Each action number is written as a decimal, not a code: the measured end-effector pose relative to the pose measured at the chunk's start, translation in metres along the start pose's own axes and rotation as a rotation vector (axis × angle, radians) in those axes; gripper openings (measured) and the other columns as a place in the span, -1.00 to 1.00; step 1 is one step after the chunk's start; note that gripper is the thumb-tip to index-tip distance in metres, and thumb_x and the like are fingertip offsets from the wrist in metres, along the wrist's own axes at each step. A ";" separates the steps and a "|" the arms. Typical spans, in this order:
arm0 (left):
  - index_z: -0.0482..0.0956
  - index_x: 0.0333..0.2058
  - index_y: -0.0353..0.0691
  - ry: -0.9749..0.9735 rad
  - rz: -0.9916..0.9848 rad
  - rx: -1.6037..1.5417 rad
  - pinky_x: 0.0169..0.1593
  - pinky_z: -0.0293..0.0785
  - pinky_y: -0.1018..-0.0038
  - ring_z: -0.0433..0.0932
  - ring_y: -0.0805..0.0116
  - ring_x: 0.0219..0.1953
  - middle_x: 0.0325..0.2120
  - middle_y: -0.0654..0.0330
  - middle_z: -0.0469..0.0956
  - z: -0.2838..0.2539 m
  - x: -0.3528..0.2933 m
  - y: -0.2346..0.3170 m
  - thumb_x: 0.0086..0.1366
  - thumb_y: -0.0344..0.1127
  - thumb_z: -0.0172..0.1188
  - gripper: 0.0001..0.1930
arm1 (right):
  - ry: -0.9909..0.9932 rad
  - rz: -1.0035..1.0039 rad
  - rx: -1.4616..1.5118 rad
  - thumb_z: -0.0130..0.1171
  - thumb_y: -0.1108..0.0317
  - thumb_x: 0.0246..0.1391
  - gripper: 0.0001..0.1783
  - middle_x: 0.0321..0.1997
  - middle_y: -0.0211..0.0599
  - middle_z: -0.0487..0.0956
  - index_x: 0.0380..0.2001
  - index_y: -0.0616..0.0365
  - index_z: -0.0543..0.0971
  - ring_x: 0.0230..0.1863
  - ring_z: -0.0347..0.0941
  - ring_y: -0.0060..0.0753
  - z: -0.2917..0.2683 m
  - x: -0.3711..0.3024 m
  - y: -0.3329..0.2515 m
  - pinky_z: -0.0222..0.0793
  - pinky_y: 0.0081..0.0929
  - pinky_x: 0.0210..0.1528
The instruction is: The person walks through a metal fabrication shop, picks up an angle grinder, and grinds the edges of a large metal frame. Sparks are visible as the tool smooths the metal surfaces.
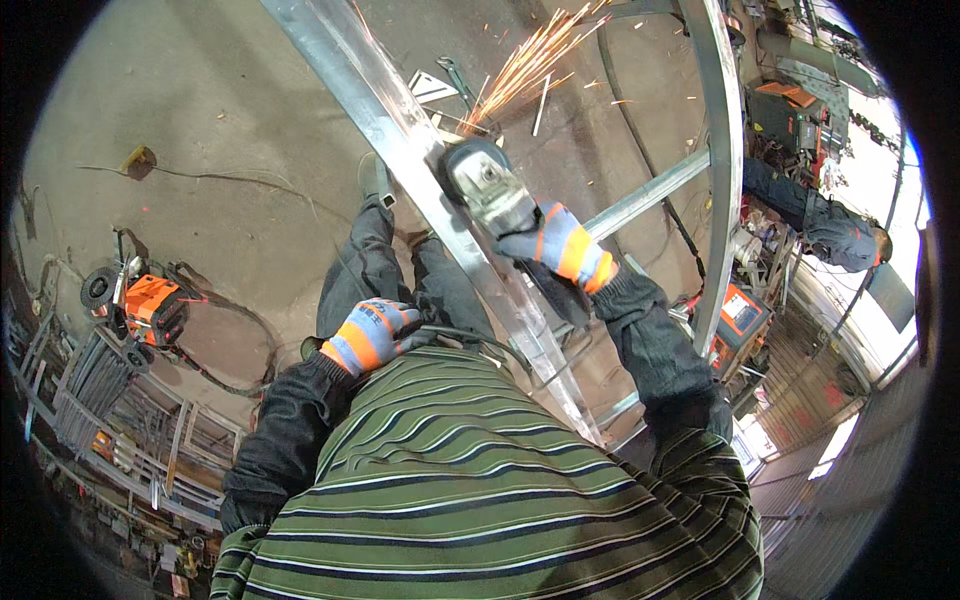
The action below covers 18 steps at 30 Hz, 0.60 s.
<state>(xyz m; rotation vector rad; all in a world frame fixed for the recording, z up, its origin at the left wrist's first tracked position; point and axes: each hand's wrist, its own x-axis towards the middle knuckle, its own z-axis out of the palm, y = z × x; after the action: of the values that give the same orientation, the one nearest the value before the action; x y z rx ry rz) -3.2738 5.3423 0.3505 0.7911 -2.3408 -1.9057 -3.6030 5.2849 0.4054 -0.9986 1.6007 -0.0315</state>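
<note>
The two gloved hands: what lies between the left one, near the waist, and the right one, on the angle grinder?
In the head view, the long metal bar runs diagonally between the left hand and the right hand, which grips the angle grinder. The person's dark trouser legs show beneath it.

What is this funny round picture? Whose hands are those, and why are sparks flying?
The picture comes from a camera on a person's head, looking down, so it bends at the edges. You see the striped sweater and two gloved hands. The right hand holds an angle grinder, a spinning tool pressed on a long metal beam. Where it touches, orange sparks shoot out. The left hand rests by the person's leg and holds nothing I can make out. On the concrete floor stands an orange machine with cables. Another person works at the right.
</note>
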 end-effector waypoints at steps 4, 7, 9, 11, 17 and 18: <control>0.62 -0.21 -0.20 -0.066 -0.008 0.002 -0.15 0.47 0.11 0.56 -0.09 -0.25 -0.39 0.02 0.56 -0.010 0.006 -0.002 0.25 -0.10 0.31 -0.70 | 0.031 -0.236 0.194 0.46 0.07 -0.15 -0.45 -0.27 0.11 0.68 -0.17 0.29 0.66 -0.29 0.65 -0.20 -0.009 0.034 -0.022 0.53 -0.29 -0.15; 0.64 -0.16 -0.18 -0.072 -0.020 0.034 -0.11 0.49 0.12 0.59 -0.08 -0.20 -0.34 0.03 0.60 -0.019 0.006 -0.002 0.24 -0.05 0.30 -0.66 | -0.096 0.000 -0.072 0.49 0.02 -0.18 -0.37 -0.24 0.08 0.70 -0.12 0.29 0.64 -0.19 0.68 -0.11 -0.010 0.027 -0.022 0.54 -0.28 -0.09; 0.63 -0.17 -0.18 -0.051 -0.024 0.039 -0.12 0.49 0.11 0.59 -0.08 -0.21 -0.35 0.03 0.60 -0.023 0.006 -0.001 0.24 -0.04 0.30 -0.66 | -0.032 0.060 -0.107 0.50 -0.01 -0.21 -0.35 -0.27 0.10 0.69 -0.16 0.30 0.66 -0.18 0.68 -0.01 -0.008 0.019 -0.017 0.53 -0.28 -0.08; 0.62 -0.20 -0.17 -0.105 -0.070 0.051 -0.12 0.48 0.11 0.59 -0.07 -0.20 -0.36 0.04 0.59 -0.025 0.008 -0.001 0.25 -0.04 0.29 -0.67 | -0.025 0.011 -0.060 0.50 -0.01 -0.21 -0.37 -0.29 0.09 0.69 -0.18 0.30 0.65 -0.22 0.68 -0.03 -0.007 0.019 -0.014 0.53 -0.28 -0.15; 0.63 -0.19 -0.15 -0.133 -0.024 0.035 -0.09 0.48 0.12 0.58 -0.06 -0.18 -0.33 0.05 0.60 -0.026 0.011 -0.005 0.25 -0.05 0.29 -0.69 | -0.072 0.028 0.005 0.52 0.22 -0.15 -0.47 -0.34 -0.16 0.71 -0.13 0.35 0.65 -0.30 0.52 -0.60 -0.016 0.020 -0.027 0.51 -0.39 -0.17; 0.64 -0.19 -0.15 -0.110 -0.022 0.036 -0.10 0.48 0.12 0.58 -0.06 -0.18 -0.33 0.05 0.60 -0.026 0.011 -0.005 0.25 -0.05 0.29 -0.69 | -0.076 0.092 -0.073 0.53 0.21 -0.16 -0.46 -0.34 -0.16 0.71 -0.14 0.35 0.65 -0.30 0.53 -0.59 -0.015 0.018 -0.031 0.51 -0.39 -0.17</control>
<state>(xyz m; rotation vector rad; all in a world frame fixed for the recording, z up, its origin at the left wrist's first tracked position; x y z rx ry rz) -3.2726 5.3137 0.3491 0.7359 -2.4456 -1.9702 -3.5959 5.2472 0.4123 -0.9698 1.5856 0.1278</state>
